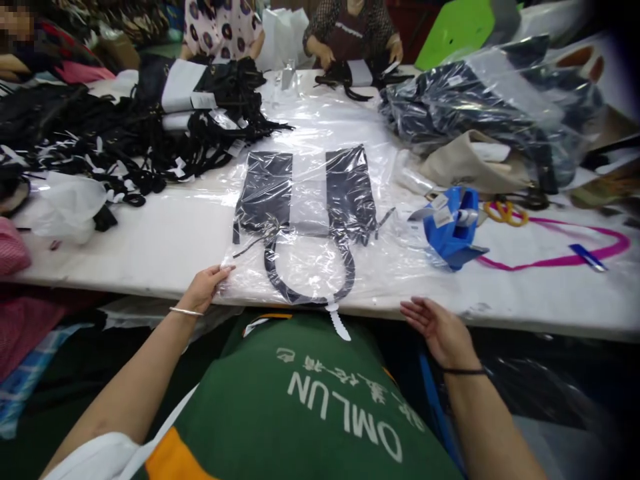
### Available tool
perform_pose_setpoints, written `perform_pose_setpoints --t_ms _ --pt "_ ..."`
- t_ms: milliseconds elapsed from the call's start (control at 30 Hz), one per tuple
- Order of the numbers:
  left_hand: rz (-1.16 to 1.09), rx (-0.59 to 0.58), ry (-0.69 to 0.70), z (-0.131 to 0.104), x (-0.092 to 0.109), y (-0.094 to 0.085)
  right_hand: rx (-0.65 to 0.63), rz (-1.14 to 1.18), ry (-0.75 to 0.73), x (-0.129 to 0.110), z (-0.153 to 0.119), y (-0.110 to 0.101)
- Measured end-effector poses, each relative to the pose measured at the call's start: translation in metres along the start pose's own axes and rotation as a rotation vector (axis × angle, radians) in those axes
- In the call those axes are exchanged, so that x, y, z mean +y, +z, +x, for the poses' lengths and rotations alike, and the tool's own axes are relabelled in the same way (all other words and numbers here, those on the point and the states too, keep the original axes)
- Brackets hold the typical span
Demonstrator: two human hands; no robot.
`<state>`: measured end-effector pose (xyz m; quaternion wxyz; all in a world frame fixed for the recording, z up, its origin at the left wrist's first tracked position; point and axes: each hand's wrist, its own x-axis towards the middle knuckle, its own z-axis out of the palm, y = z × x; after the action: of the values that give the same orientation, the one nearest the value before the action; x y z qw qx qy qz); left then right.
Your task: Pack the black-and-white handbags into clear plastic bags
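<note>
A black handbag lies flat inside a clear plastic bag, its looped handle toward the table's front edge and a white paper band around its middle. My left hand pinches the lower left corner of the plastic. Off the table's front edge, to the right of the bag, my right hand is open with fingers spread and holds nothing. A white tag hangs from the handle over the edge.
Black bags are heaped at the left. At the right are a blue tape dispenser, a pink strap, a beige bag and plastic-wrapped bags. Across the table, a person handles a black bag; others stand nearby.
</note>
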<state>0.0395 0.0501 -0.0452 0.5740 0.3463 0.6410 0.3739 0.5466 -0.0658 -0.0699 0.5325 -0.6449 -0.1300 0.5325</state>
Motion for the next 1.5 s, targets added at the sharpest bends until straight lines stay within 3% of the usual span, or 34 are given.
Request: perform_pose_setpoints --t_ms 67,167,267,333,400,500,567,633,700,833,933,1067,1167,1267,1333,1400,1500 --pt "-0.005 -0.026 0.029 -0.016 -0.006 -0.003 -0.167 -0.071 0.043 0.002 -0.014 0.001" --pt "0.143 -0.022 0.104 -0.037 -0.011 0.000 -0.307 -0.148 0.015 0.002 -0.025 0.032" --pt "0.434 0.078 0.265 -0.044 -0.013 0.008 -0.220 -0.191 -0.104 -0.007 -0.016 0.071" --pt "0.554 0.135 0.372 -0.041 -0.015 0.012 -0.142 -0.184 -0.184 -0.015 -0.004 0.085" --pt "0.531 0.153 0.402 -0.038 -0.018 0.012 -0.081 -0.113 -0.249 -0.022 0.004 0.080" --pt "0.328 0.190 0.370 -0.038 -0.026 0.005 -0.021 0.054 -0.278 -0.025 0.001 0.052" --pt "0.316 0.166 0.395 -0.043 -0.030 -0.001 -0.066 0.044 -0.239 -0.020 -0.012 0.037" --pt "0.470 0.106 0.461 -0.048 -0.033 -0.004 -0.222 -0.129 -0.204 -0.010 -0.030 0.042" --pt "0.639 0.078 0.514 -0.050 -0.031 -0.004 -0.422 -0.401 -0.294 0.002 -0.047 0.068" --pt "0.662 0.234 0.573 -0.052 -0.017 -0.001 -0.728 -0.920 -0.780 0.022 -0.054 0.145" --pt "0.562 0.340 0.550 -0.057 -0.014 -0.008 -0.842 -1.177 -0.923 0.024 -0.040 0.171" --pt "0.454 0.389 0.436 -0.057 -0.031 -0.024 -0.808 -1.416 -0.969 0.014 -0.019 0.156" --pt "0.384 0.299 0.348 -0.048 -0.042 -0.024 -0.871 -1.553 -1.009 0.000 -0.013 0.153" --pt "0.395 0.215 0.304 -0.042 -0.037 -0.015 -0.910 -1.611 -0.964 -0.023 -0.012 0.166" --pt "0.456 0.190 0.324 -0.043 -0.029 -0.014 -0.823 -1.559 -0.982 -0.041 -0.015 0.175" --pt "0.561 0.178 0.378 -0.047 -0.023 -0.018 -0.667 -1.427 -1.128 -0.055 -0.016 0.178" --pt "0.728 0.167 0.440 -0.052 -0.026 -0.032 -0.440 -1.289 -1.348 -0.049 -0.012 0.169"
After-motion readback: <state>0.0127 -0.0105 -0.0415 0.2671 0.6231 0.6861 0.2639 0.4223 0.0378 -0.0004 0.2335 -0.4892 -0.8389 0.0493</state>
